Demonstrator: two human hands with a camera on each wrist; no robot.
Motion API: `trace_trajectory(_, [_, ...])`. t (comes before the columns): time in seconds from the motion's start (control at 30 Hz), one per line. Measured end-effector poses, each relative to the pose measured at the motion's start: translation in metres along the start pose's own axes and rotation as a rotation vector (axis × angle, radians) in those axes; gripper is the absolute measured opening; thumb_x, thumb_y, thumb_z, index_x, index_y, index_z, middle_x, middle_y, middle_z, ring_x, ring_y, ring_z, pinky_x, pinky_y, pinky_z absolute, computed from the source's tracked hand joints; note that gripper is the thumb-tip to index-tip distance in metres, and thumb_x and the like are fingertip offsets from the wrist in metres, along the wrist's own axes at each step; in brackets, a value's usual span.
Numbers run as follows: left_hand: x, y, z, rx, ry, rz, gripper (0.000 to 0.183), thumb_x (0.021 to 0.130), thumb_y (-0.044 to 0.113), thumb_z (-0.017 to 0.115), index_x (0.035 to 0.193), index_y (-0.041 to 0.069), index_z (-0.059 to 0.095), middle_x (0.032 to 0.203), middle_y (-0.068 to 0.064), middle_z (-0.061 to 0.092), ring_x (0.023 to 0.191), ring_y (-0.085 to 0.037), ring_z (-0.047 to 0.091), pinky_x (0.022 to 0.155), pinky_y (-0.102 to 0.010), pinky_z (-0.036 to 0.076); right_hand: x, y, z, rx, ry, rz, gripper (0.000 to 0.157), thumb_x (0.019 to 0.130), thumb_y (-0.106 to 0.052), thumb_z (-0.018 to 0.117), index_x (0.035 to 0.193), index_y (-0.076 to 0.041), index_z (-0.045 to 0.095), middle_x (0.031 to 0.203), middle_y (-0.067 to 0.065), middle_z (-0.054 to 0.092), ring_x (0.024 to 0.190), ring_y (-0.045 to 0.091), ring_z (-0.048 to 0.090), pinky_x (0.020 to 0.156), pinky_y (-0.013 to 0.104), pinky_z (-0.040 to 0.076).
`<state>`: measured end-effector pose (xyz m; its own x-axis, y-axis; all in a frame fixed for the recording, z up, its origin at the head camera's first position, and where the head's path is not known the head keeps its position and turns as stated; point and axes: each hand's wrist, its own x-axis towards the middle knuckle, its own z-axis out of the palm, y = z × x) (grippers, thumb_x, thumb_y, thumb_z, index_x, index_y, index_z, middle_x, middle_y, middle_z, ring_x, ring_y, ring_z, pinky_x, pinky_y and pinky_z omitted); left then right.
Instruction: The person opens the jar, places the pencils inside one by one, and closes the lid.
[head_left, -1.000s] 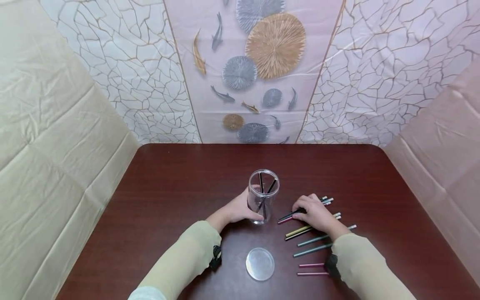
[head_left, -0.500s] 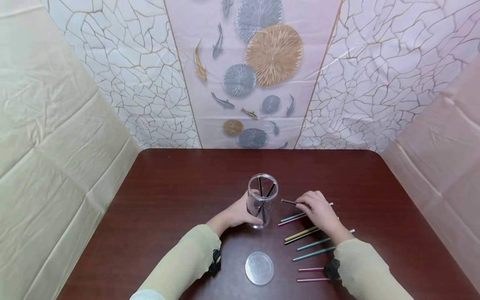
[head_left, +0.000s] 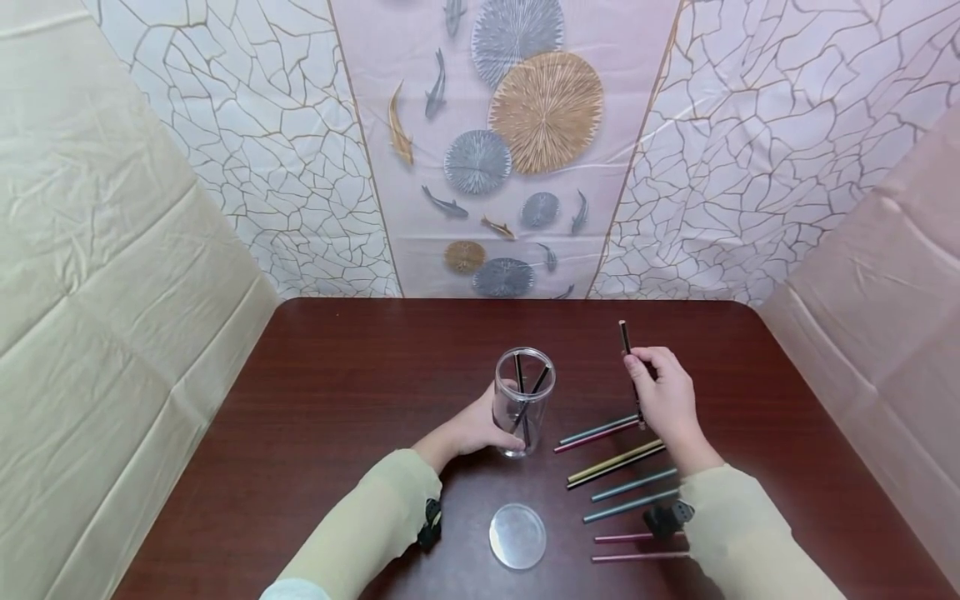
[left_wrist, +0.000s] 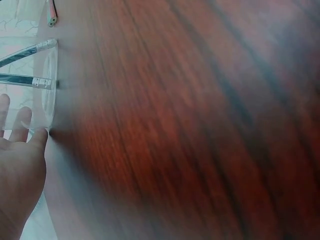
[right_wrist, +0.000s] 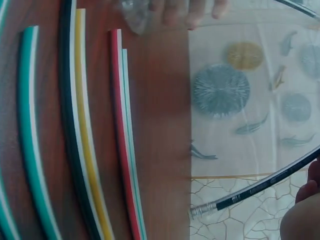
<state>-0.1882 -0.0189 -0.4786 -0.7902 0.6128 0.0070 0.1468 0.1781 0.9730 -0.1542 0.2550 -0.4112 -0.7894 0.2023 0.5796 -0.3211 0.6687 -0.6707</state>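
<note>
My left hand (head_left: 474, 423) grips a clear plastic jar (head_left: 538, 410) low on its side, thumb in front. Two black pencils (head_left: 517, 371) lean crossed inside the jar; the left wrist view shows silver ferrules on the pencil ends (left_wrist: 42, 83) near its base. To the right, above the table, my right hand (head_left: 667, 398) pinches another black pencil (head_left: 626, 337) between thumb and fingers. This pencil stands nearly upright, its ferrule and eraser end (right_wrist: 202, 210) pointing down. It is apart from the jar.
Below the right hand lie pencils in pairs: a teal pencil (head_left: 596, 429) beside a pink one, a yellow pencil (head_left: 611, 464) beside a black one, two teal, two pink. A clear round lid (head_left: 517, 537) lies in front of the jar. Fabric walls surround the dark wooden table (head_left: 360, 358).
My right hand has picked up a black pencil from beside the teal and pink pair, raised it away to the back right and turned it upright. The left hand stays on the jar.
</note>
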Motion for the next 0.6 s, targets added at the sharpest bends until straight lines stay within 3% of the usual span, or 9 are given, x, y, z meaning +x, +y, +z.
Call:
trace_trajectory(0.13, [0.000, -0.003, 0.001, -0.008, 0.000, 0.001, 0.090, 0.063, 0.000, 0.081, 0.135, 0.006, 0.027, 0.121, -0.008, 0.054, 0.111, -0.014, 0.050, 0.099, -0.029, 0.032, 0.004, -0.009, -0.004, 0.086, 0.039, 0.179, 0.019, 0.091, -0.017, 0.063, 0.097, 0.001, 0.066, 0.093, -0.001, 0.067, 0.080, -0.005, 0.050, 0.072, 0.015, 0.038])
trace_trajectory(0.27, [0.001, -0.003, 0.002, -0.005, -0.004, 0.004, 0.089, 0.064, 0.000, 0.081, 0.135, 0.005, 0.027, 0.124, -0.008, 0.052, 0.112, -0.015, 0.050, 0.099, -0.030, 0.033, 0.012, -0.026, -0.006, 0.355, 0.129, 0.331, 0.017, 0.090, -0.019, 0.063, 0.093, -0.002, 0.066, 0.090, -0.010, 0.069, 0.083, 0.001, 0.057, 0.075, 0.014, 0.042])
trace_trajectory(0.37, [0.000, 0.000, 0.001, -0.007, -0.006, 0.003, 0.089, 0.064, -0.001, 0.080, 0.135, 0.004, 0.027, 0.124, -0.008, 0.051, 0.112, -0.015, 0.049, 0.099, -0.031, 0.032, 0.019, -0.042, -0.007, 0.604, 0.208, 0.380, 0.007, 0.089, -0.011, 0.064, 0.087, -0.007, 0.068, 0.088, -0.006, 0.069, 0.082, 0.007, 0.059, 0.073, 0.016, 0.045])
trace_trajectory(0.47, [-0.004, 0.010, -0.001, -0.018, -0.010, 0.009, 0.087, 0.064, -0.001, 0.080, 0.134, 0.002, 0.028, 0.123, -0.010, 0.052, 0.112, -0.016, 0.049, 0.099, -0.031, 0.032, 0.025, -0.056, -0.007, 0.793, 0.269, 0.386, 0.010, 0.089, -0.005, 0.063, 0.081, -0.010, 0.068, 0.086, -0.001, 0.069, 0.075, 0.009, 0.058, 0.066, 0.016, 0.047])
trace_trajectory(0.6, [-0.010, 0.024, -0.002, -0.015, -0.015, 0.011, 0.084, 0.065, 0.000, 0.079, 0.132, 0.001, 0.029, 0.121, -0.010, 0.053, 0.111, -0.015, 0.049, 0.098, -0.030, 0.033, 0.028, -0.068, -0.004, 0.958, 0.310, 0.378, 0.012, 0.089, -0.001, 0.061, 0.080, -0.007, 0.067, 0.084, 0.004, 0.068, 0.068, 0.009, 0.057, 0.062, 0.017, 0.047])
